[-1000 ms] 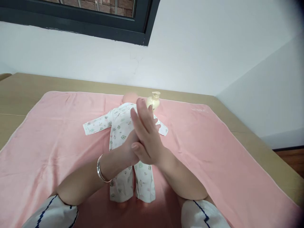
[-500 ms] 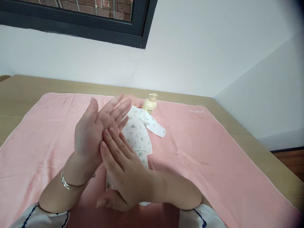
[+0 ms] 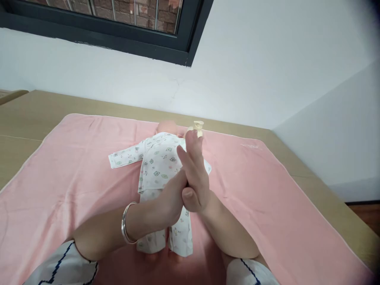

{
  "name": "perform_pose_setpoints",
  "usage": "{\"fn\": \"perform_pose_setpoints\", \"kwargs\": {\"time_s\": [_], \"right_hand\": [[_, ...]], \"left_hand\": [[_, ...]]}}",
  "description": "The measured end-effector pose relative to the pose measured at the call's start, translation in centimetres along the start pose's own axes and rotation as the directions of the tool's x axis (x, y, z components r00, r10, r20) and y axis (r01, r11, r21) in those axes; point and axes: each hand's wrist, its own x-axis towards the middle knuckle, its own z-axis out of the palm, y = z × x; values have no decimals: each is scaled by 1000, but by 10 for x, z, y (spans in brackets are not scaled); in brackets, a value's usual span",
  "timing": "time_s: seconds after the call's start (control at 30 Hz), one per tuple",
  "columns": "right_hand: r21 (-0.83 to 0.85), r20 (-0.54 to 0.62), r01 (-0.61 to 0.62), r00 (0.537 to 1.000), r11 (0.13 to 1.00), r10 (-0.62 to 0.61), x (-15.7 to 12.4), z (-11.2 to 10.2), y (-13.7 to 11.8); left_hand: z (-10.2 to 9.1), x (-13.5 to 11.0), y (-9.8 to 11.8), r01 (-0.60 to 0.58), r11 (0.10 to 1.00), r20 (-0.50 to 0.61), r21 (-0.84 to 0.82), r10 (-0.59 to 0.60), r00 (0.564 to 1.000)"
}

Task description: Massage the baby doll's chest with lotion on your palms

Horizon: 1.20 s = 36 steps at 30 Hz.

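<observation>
My left hand (image 3: 171, 198), with a silver bangle (image 3: 125, 223) at its wrist, is pressed palm to palm against my right hand (image 3: 196, 176). The right fingers stretch up and forward; those of the left lie flat against them and are partly hidden. Neither hand holds anything that I can see. Below and behind them a doll in a white printed top (image 3: 157, 162) and matching trousers (image 3: 181, 233) lies on a pink blanket (image 3: 252, 206). Its rounded head (image 3: 166, 126) points to the far side. My hands cover part of its body and one sleeve.
A cream pump bottle (image 3: 198, 126) stands beyond the doll, partly behind my right fingertips. The blanket lies over a light wooden tabletop (image 3: 308, 178). A white wall (image 3: 237, 71) with a dark-framed window (image 3: 178, 43) rises at the back.
My left hand has turned from palm up to palm against the right, and both have shifted right. More of the doll shows now, while the bottle is partly covered.
</observation>
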Motion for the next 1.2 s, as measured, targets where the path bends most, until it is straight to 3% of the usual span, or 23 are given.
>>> {"fn": "perform_pose_setpoints", "kwargs": {"time_s": [0.07, 0.17, 0.27, 0.4, 0.5, 0.53, 0.6, 0.63, 0.73, 0.8, 0.9, 1.07, 1.13, 1.2], "right_hand": [[-50, -44, 0, 999, 999, -2, 1, 5, 6], [-18, 16, 11, 1000, 1000, -11, -4, 18, -3], [139, 176, 15, 984, 990, -39, -11, 26, -28], [312, 260, -38, 965, 949, -47, -13, 18, -44], [294, 171, -130, 982, 947, 82, -11, 16, -23], [245, 135, -189, 978, 951, 160, -10, 19, -11], [95, 108, -325, 943, 941, 315, -10, 31, 17], [15, 151, -374, 918, 927, 368, -10, 40, 32], [-173, 284, -411, 849, 895, 445, -16, 63, 71], [-223, 379, -337, 835, 915, 400, -20, 71, 92], [-222, 434, -319, 813, 921, 387, -25, 70, 115], [-384, 280, -510, 730, 770, 623, -26, 68, 113], [-458, 245, -482, 740, 747, 627, -25, 73, 98], [-455, 308, -386, 778, 803, 548, -25, 78, 86]], "left_hand": [[3, -4, 15, 98, 993, -3, -72, -99, 995], [-3, -4, 38, 54, 987, -79, -148, -67, 995], [-22, 5, 57, -127, 988, -209, -83, 107, 972], [-55, 38, 61, -412, 900, -352, 145, 436, 828], [-74, 70, 42, -399, 866, -444, 301, 497, 745], [-78, 80, 32, -360, 862, -459, 357, 497, 736], [-86, 96, 8, -269, 825, -410, 497, 497, 765], [-90, 103, -5, -247, 784, -360, 570, 509, 782], [-107, 120, -40, -203, 561, -244, 802, 619, 747], [-120, 128, -57, -161, 396, -160, 904, 663, 731], [-133, 136, -70, -143, 285, -96, 948, 683, 725], [-134, 136, -72, -161, 288, -90, 944, 694, 715], [-133, 135, -71, -176, 307, -99, 935, 704, 703], [-133, 134, -71, -190, 326, -108, 926, 712, 694]]}}
